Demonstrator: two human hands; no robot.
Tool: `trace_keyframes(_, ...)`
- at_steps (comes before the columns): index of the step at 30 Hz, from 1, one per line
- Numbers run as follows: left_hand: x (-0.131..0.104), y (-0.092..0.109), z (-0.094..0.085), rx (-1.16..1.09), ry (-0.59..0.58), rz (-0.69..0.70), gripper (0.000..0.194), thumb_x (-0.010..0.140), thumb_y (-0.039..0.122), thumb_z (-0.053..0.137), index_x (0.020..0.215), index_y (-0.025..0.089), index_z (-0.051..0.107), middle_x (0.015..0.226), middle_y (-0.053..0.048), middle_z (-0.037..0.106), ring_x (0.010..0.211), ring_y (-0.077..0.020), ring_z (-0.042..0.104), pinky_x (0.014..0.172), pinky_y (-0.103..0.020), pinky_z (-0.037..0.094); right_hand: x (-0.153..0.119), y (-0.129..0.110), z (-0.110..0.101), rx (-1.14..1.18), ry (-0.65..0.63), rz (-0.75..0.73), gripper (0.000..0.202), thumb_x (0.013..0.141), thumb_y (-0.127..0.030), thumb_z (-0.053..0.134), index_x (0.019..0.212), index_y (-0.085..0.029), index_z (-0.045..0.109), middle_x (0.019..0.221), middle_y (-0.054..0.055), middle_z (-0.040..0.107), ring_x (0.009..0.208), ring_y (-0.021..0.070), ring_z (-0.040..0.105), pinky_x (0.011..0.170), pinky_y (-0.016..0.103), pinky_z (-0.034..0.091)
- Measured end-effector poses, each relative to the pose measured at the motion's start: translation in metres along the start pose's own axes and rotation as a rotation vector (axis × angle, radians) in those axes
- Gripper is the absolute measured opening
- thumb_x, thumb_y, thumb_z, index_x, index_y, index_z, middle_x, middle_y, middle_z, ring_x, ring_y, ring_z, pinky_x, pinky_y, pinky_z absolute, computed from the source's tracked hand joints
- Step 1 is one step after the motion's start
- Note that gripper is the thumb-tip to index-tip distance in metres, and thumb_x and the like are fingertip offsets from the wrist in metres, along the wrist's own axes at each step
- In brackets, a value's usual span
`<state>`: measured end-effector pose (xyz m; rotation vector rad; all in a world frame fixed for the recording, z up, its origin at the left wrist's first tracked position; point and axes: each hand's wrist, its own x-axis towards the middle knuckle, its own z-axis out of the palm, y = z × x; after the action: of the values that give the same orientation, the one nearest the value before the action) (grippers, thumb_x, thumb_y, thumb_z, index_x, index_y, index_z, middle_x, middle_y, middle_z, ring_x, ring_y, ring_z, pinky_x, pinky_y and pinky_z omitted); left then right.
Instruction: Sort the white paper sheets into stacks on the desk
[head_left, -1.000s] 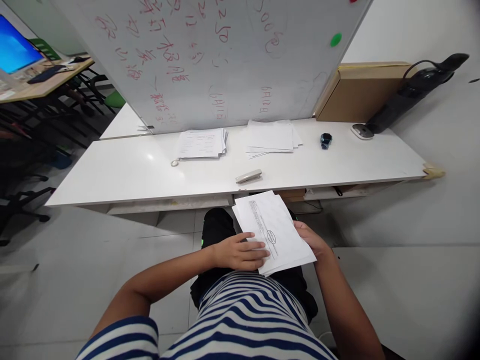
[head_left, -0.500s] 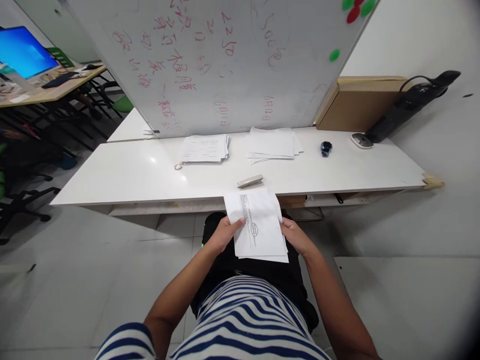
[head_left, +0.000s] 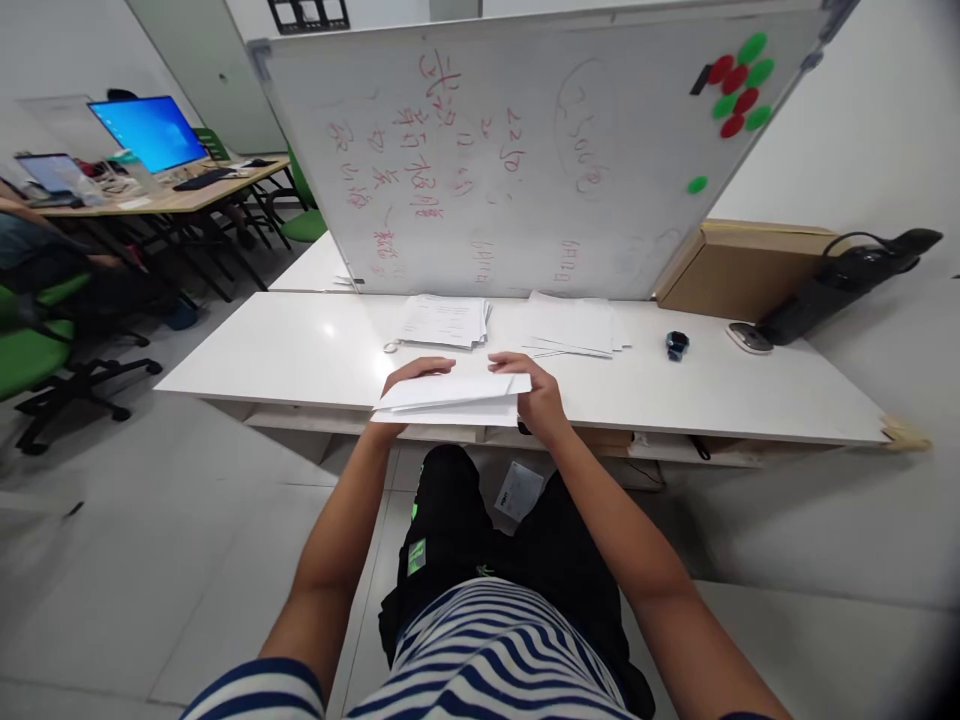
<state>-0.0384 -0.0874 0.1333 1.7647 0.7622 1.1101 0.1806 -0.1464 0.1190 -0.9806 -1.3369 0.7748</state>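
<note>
Between my hands, over the front of the white desk, are a few sheets of paper (head_left: 450, 400), tilted so that I see them at a low slant. My left hand (head_left: 412, 375) grips their left end, with its fingers behind the sheets. At the right end my right hand (head_left: 538, 393) holds them, fingers reaching over the far side. The stapler that lay on the desk is hidden behind the paper and hands. Beyond, a stack of printed sheets (head_left: 444, 321) lies on the left and a looser pile of white sheets (head_left: 571, 325) on the right.
A whiteboard (head_left: 480, 180) with red writing stands along the back of the desk (head_left: 262, 350). On the right are a watch (head_left: 676, 346), a cardboard box (head_left: 750, 275) and a black bottle-like object (head_left: 832, 285). A person sits at the far left, near a monitor (head_left: 150, 135).
Both hands have moved the papers forward over the desk edge and turned them from face-up to nearly edge-on. The head view has tipped up and shifted left.
</note>
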Motion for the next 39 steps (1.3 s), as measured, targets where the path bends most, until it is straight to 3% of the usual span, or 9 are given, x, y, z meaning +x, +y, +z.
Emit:
trace_keyframes(2, 0.017, -0.011, -0.012, 0.019, -0.036, -0.013, 0.046, 0.080, 0.048, 0.062, 0.113, 0.017, 0.066, 0.114, -0.011, 0.066, 0.109, -0.0262, 0.060, 0.097, -0.042, 0.047, 0.024, 0.014, 0.010, 0.069, -0.039, 0.003, 0.032, 0.072, -0.045, 0.071, 0.095, -0.023, 0.069, 0.117, 0.005, 0.064, 0.114, 0.0244, 0.055, 0.098, 0.039, 0.043)
trace_keyframes(5, 0.034, -0.037, -0.021, 0.081, 0.036, -0.129, 0.054, 0.073, 0.044, 0.070, 0.119, 0.016, 0.062, 0.112, -0.011, 0.067, 0.107, -0.0265, 0.060, 0.094, -0.042, 0.047, 0.048, 0.037, 0.025, 0.140, -0.041, 0.132, 0.041, 0.070, -0.047, 0.072, 0.102, -0.021, 0.069, 0.112, 0.006, 0.066, 0.111, 0.0248, 0.057, 0.094, 0.039, 0.044)
trace_keyframes(9, 0.039, -0.057, -0.023, 0.057, 0.159, -0.216, 0.048, 0.070, 0.047, 0.072, 0.102, 0.012, 0.069, 0.107, -0.012, 0.069, 0.104, -0.0300, 0.061, 0.090, -0.043, 0.049, 0.056, 0.050, 0.039, 0.148, -0.023, 0.193, 0.044, 0.070, -0.051, 0.069, 0.098, -0.018, 0.070, 0.096, 0.005, 0.070, 0.099, 0.0249, 0.061, 0.087, 0.038, 0.047)
trace_keyframes(13, 0.034, -0.058, -0.020, 0.047, 0.210, -0.201, 0.044, 0.071, 0.048, 0.071, 0.098, 0.013, 0.070, 0.104, -0.010, 0.070, 0.102, -0.0296, 0.061, 0.088, -0.040, 0.049, 0.054, 0.054, 0.043, 0.103, 0.020, 0.155, 0.044, 0.071, -0.054, 0.067, 0.098, -0.018, 0.070, 0.105, 0.005, 0.069, 0.103, 0.0236, 0.060, 0.090, 0.035, 0.046)
trace_keyframes(17, 0.030, -0.063, -0.013, 0.096, 0.236, -0.227, 0.042, 0.074, 0.049, 0.067, 0.096, 0.013, 0.070, 0.098, -0.009, 0.071, 0.098, -0.0291, 0.062, 0.086, -0.040, 0.049, 0.045, 0.069, 0.045, 0.060, -0.008, 0.276, 0.053, 0.067, -0.055, 0.071, 0.102, -0.016, 0.069, 0.100, 0.007, 0.071, 0.099, 0.0257, 0.061, 0.086, 0.037, 0.048)
trace_keyframes(23, 0.031, -0.070, -0.009, 0.095, 0.237, -0.133, 0.064, 0.073, 0.041, 0.070, 0.129, 0.017, 0.048, 0.127, -0.013, 0.056, 0.117, -0.0257, 0.053, 0.093, -0.036, 0.046, 0.037, 0.078, 0.045, -0.037, -0.011, 0.323, 0.054, 0.070, -0.054, 0.068, 0.106, -0.014, 0.068, 0.103, 0.008, 0.070, 0.099, 0.0276, 0.062, 0.086, 0.038, 0.048)
trace_keyframes(26, 0.033, -0.068, -0.011, 0.024, 0.214, -0.118, 0.070, 0.074, 0.041, 0.069, 0.133, 0.017, 0.040, 0.126, -0.013, 0.056, 0.113, -0.0239, 0.055, 0.090, -0.034, 0.048, 0.038, 0.076, 0.045, -0.045, -0.010, 0.289, 0.051, 0.073, -0.054, 0.065, 0.106, -0.016, 0.068, 0.105, 0.008, 0.070, 0.104, 0.0279, 0.061, 0.089, 0.039, 0.047)
trace_keyframes(35, 0.033, -0.070, -0.006, 0.264, 0.227, -0.108, 0.039, 0.080, 0.038, 0.061, 0.113, 0.017, 0.060, 0.107, -0.008, 0.067, 0.095, -0.0226, 0.061, 0.083, -0.034, 0.047, 0.037, 0.083, 0.053, -0.200, 0.038, 0.318, 0.050, 0.075, -0.049, 0.063, 0.110, -0.015, 0.066, 0.110, 0.011, 0.068, 0.105, 0.0279, 0.060, 0.092, 0.041, 0.045)
trace_keyframes(39, 0.030, -0.074, 0.000, 0.209, 0.248, -0.163, 0.034, 0.081, 0.039, 0.060, 0.104, 0.015, 0.066, 0.099, -0.008, 0.070, 0.090, -0.0224, 0.062, 0.082, -0.034, 0.047, 0.031, 0.083, 0.051, -0.252, 0.047, 0.348, 0.048, 0.078, -0.048, 0.058, 0.112, -0.015, 0.065, 0.111, 0.012, 0.067, 0.107, 0.0292, 0.059, 0.093, 0.042, 0.044)
